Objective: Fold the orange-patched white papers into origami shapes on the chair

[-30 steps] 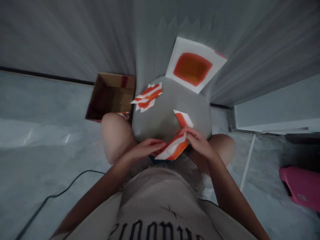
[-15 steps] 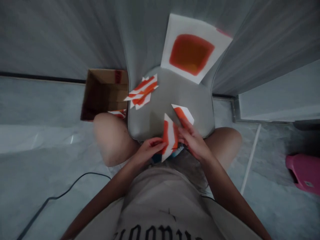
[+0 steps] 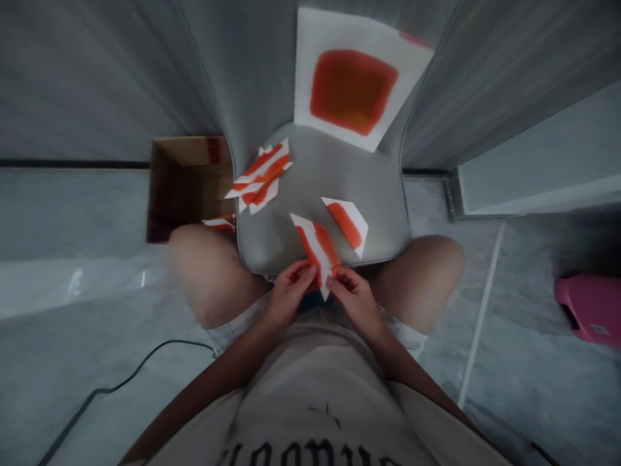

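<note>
Item one: a piece (image 3: 317,249) of orange-and-white striped paper, just below the centre of the frame, at the front edge of the chair (image 3: 315,168). Long axis steep, slanting from upper left to lower right; one sharp tip points to the upper left, the other down between the thumbs. Half a second ago I saw it standing nearly upright, with the right hand over at the loose piece; now both hands are on it.

Left hand (image 3: 290,291): pinching the lower left edge, thumb on top. Right hand (image 3: 355,294): pinching the lower right edge, likewise.

Item two: loose piece (image 3: 348,223), on the seat right of centre, now uncovered.

Item three: pile (image 3: 262,176) of striped pieces, left of centre.

Item four: white sheet (image 3: 356,90), orange-red patch, top centre.

Item five: box (image 3: 187,152), left, another striped piece (image 3: 220,224) at its lower edge.
</note>
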`<state>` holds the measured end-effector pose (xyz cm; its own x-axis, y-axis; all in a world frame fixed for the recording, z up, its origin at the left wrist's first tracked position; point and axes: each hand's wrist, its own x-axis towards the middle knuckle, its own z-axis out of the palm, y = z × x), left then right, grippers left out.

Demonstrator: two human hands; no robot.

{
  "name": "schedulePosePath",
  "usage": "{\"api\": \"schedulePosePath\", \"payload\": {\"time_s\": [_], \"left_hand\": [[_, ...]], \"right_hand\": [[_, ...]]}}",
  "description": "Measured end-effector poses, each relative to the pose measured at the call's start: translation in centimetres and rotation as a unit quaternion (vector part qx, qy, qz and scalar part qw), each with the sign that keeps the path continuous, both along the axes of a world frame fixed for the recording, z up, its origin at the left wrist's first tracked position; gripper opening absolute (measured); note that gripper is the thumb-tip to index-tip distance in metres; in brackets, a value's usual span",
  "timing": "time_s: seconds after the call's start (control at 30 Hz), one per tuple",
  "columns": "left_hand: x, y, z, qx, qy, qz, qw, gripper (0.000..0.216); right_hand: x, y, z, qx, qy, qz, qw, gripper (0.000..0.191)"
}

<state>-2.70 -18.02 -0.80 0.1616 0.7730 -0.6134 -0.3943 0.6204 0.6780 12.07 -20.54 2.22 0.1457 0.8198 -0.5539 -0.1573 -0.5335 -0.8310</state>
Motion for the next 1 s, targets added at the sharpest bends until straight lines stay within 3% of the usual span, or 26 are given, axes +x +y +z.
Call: {"api": "schedulePosePath", "payload": {"time_s": [0.13,0.3,0.53,0.7,0.83,1.0], "left_hand": [[-0.1,-0.2,0.2,0.017,0.004,-0.03,0.999,0.055],[-0.6,0.5,0.5,0.058,0.025,-0.083,0.995,0.043],[0.2,0.4,1.0,0.048,0.027,-0.019,0.998,0.04],[0.3,0.9,1.3,0.073,0.002,0.001,0.997,0.048],[-1.4,3.1,1.8,0.104,0.021,0.026,0.994,0.06],[-3.7,5.2,2.4,0.136,0.057,0.001,0.989,0.049]], "right_hand": [[0.2,0.2,-0.2,0.007,-0.007,0.002,1.0,0.033],[0.3,0.1,-0.3,0.03,-0.011,0.026,0.999,0.028],[-0.2,-0.2,0.4,0.04,-0.024,0.02,0.999,0.041],[0.3,-0.1,0.6,0.069,-0.049,0.027,0.996,0.038],[1.6,0.1,0.5,0.073,-0.054,0.094,0.991,0.039],[2.7,0.3,-0.1,0.104,-0.125,0.205,0.965,0.037]]}}
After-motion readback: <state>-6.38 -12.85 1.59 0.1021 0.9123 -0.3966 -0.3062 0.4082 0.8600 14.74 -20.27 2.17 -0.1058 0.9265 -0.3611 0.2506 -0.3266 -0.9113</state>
